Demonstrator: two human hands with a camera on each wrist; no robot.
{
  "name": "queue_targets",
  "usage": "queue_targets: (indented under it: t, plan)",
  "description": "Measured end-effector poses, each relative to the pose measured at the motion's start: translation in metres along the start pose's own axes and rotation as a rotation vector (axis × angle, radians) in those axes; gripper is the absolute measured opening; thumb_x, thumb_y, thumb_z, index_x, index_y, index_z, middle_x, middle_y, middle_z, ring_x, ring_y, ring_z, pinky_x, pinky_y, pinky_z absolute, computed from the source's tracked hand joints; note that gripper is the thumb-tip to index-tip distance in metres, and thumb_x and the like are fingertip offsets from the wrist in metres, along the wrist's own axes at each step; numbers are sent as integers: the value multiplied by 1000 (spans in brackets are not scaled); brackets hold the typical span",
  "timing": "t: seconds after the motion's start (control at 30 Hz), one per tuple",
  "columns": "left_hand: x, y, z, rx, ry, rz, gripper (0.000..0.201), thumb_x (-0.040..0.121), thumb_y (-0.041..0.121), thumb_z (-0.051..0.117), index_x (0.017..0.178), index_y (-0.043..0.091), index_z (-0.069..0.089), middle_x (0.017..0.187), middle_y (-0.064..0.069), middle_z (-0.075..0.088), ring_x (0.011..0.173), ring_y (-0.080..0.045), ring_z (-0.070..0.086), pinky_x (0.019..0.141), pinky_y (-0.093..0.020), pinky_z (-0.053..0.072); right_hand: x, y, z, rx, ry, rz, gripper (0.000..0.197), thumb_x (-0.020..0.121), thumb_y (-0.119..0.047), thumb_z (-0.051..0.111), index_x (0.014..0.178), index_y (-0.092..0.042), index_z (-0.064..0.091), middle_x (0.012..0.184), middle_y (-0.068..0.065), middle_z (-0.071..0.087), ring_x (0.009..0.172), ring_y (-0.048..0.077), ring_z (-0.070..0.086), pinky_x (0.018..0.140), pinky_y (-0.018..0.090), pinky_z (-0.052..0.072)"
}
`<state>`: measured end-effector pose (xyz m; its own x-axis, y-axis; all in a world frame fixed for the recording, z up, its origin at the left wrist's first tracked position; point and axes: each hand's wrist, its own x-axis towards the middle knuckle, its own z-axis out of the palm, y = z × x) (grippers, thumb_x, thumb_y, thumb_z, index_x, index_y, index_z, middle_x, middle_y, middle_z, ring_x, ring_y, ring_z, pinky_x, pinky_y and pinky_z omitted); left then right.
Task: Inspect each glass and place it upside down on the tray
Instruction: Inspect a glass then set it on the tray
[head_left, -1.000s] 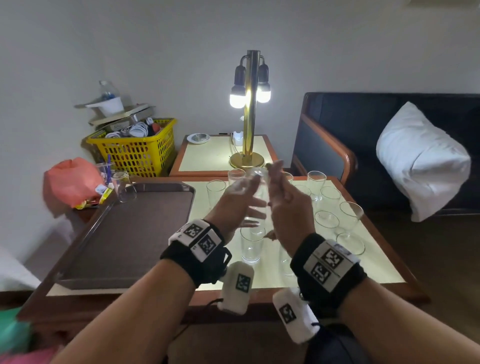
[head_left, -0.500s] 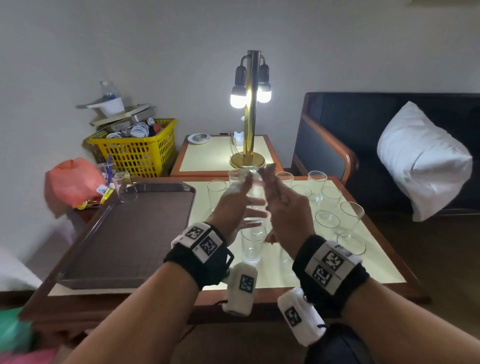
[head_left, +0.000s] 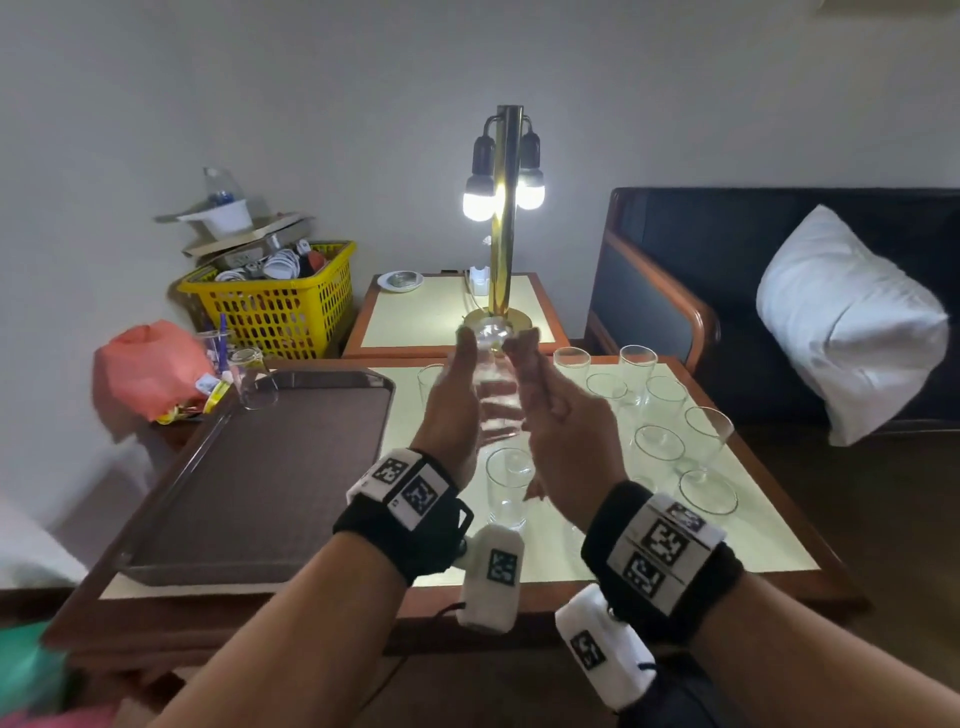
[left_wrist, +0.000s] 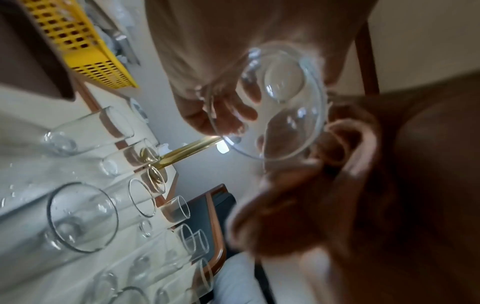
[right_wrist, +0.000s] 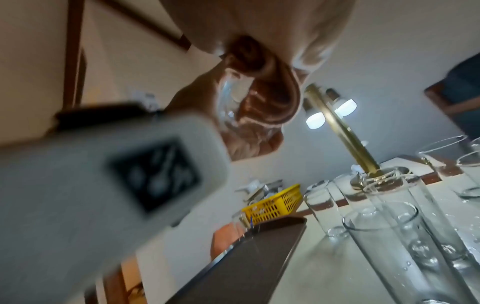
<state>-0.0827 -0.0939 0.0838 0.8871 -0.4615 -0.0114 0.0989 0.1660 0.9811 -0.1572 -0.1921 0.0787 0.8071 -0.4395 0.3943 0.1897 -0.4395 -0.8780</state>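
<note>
- Two hands hold one clear, tall drinking glass (head_left: 493, 387) in the air above the table: the left hand (head_left: 451, 410) cups its left side with the thumb reaching up beside the thick base, and the right hand (head_left: 563, 436) has curled fingers (left_wrist: 345, 164) wrapped round the other side.
- Compared with a second ago, the held glass has been lifted and tipped, so its round base now sits at the top, in line with the foot of the brass table lamp (head_left: 501, 218); its open mouth faces the left wrist camera.
- Just below the hands, a second clear upright glass (head_left: 508, 488) stands on the pale yellow tabletop with a wooden rim (head_left: 769, 540), unmoved.
- Left of it lies the dark brown rectangular serving tray (head_left: 260, 483), with no inverted glass on it yet.
- To the right, a cluster of clear upright glasses (head_left: 660, 441) stays where it was.
- Farther back are a yellow plastic basket (head_left: 275, 306), a pink bag (head_left: 150, 366), the lit lamp on a small side table, and a white pillow (head_left: 852, 322) on a dark sofa.
</note>
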Motion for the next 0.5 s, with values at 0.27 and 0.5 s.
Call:
queue_targets:
  t: [0.27, 0.5]
  plan:
    - [0, 3, 0, 62, 18, 7, 72, 92, 80, 44, 130, 20, 61, 117, -20, 70, 96, -31, 71, 77, -40, 58, -3, 2, 3, 15, 5, 22, 37, 105, -47, 45, 136, -36, 61, 57, -10, 58, 40, 4, 50, 43, 24, 52]
    - [-1, 0, 0, 6, 60, 9, 59, 96, 75, 41, 117, 24, 63, 111, -14, 71, 95, -29, 71, 76, -39, 58, -4, -4, 1, 6, -43, 26, 36, 105, -46, 45, 136, -35, 60, 69, -13, 69, 41, 5, 54, 43, 25, 51]
